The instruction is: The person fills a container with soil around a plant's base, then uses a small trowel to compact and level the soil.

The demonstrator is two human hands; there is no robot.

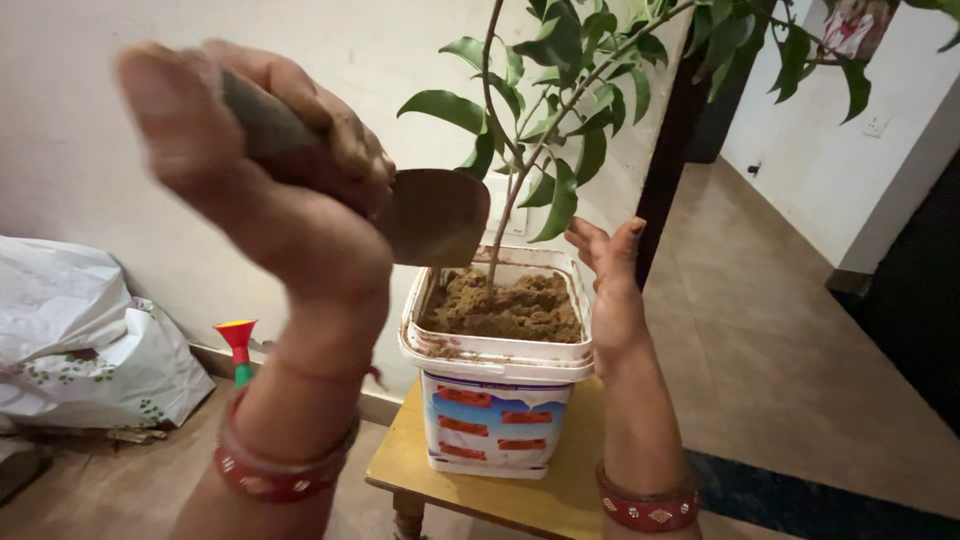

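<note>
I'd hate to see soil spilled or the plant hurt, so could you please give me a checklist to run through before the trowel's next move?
1. Left hand grips the trowel firmly: ok.
2. Right hand steadies the tub: ok, at its rim.
3. Tub fully on the stool: ok.
4. Trowel blade clear of the stem: cannot tell.
5. Soil below rim: ok.

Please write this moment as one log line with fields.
left hand: holds trowel raised | right hand: open beside bucket rim | bucket: soil, plant, on wooden stool
</note>
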